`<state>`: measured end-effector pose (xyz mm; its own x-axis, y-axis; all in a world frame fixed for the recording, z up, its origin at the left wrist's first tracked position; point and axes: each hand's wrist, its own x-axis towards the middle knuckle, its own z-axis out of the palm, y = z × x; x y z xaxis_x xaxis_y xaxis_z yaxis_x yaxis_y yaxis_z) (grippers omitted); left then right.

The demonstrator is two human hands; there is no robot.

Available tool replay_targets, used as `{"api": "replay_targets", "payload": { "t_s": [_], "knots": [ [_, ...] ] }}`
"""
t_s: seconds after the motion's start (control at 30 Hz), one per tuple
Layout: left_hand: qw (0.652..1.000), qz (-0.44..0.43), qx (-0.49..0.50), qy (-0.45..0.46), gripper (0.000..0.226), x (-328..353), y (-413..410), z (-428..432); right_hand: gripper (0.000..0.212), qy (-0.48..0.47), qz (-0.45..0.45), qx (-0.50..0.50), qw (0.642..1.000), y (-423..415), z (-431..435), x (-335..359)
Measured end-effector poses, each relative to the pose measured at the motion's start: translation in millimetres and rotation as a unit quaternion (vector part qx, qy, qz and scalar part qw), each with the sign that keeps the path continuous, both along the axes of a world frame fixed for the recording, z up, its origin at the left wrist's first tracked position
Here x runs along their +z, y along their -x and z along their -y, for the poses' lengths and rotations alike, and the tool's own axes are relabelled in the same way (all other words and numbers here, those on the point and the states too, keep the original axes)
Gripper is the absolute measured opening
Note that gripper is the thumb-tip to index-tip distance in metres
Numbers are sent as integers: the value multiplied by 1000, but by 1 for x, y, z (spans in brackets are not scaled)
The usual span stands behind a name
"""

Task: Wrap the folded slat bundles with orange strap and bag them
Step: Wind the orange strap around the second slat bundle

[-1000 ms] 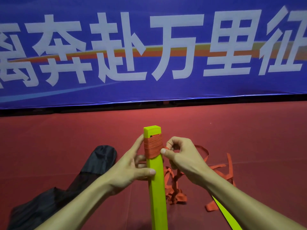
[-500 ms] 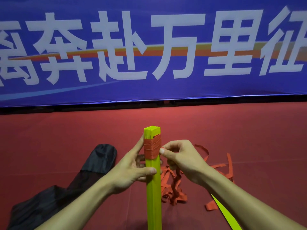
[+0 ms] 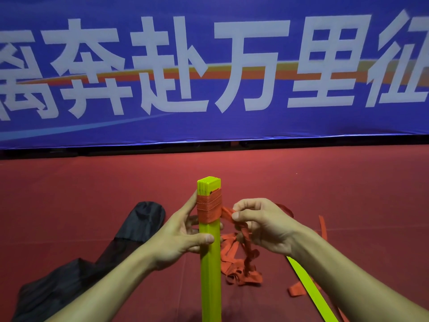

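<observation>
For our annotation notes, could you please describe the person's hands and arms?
Both the left hand and right hand are bare: no gloves, rings or watch. The left forearm and right forearm are uncovered to the frame edge; no sleeve shows.

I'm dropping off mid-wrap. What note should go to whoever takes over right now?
Left grip: holds the upright neon yellow-green folded slat bundle just below the wrap, with the thumb across its front.
Right grip: pinches the orange woven strap close beside the bundle.
Things: the wound strap band circles the bundle near its top. The loose strap heap lies on the red floor mat to the right, and the black fabric bag lies to the left. A flat yellow-green slat lies at lower right.
Done: top band wound.
Left: secure the strap end, then bag the bundle.
</observation>
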<state>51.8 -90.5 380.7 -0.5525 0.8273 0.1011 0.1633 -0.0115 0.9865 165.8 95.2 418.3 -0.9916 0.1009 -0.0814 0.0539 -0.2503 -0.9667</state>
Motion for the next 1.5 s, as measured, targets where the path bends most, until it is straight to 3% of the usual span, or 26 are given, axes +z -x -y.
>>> {"api": "replay_targets", "payload": {
  "t_s": [0.33,0.6,0.7,0.97,1.17,1.3,1.5],
  "knots": [
    [1000,15,4,-11,109,3,-2,0,13,-75,3,-24,997,-2,-1,-2],
    [999,-25,29,9,101,9,-10,-3,31,-24,-18,-4,1000,-3,-1,1],
    [998,-35,47,-3,94,11,-13,-7,38,-52,-40,-35,997,0,-2,0],
    [993,-52,95,-51,96,14,-26,-20,42,-235,-133,-125,955,-2,12,2],
    [978,-133,147,-58,106,19,-30,-28,53,-365,-160,-228,888,5,16,0],
    [972,-152,173,-46,106,22,-31,-30,51,-370,-154,-254,880,5,15,3],
    [984,-117,126,-51,102,26,-36,-27,47,-334,-150,-241,899,7,7,-4]
  ]
}}
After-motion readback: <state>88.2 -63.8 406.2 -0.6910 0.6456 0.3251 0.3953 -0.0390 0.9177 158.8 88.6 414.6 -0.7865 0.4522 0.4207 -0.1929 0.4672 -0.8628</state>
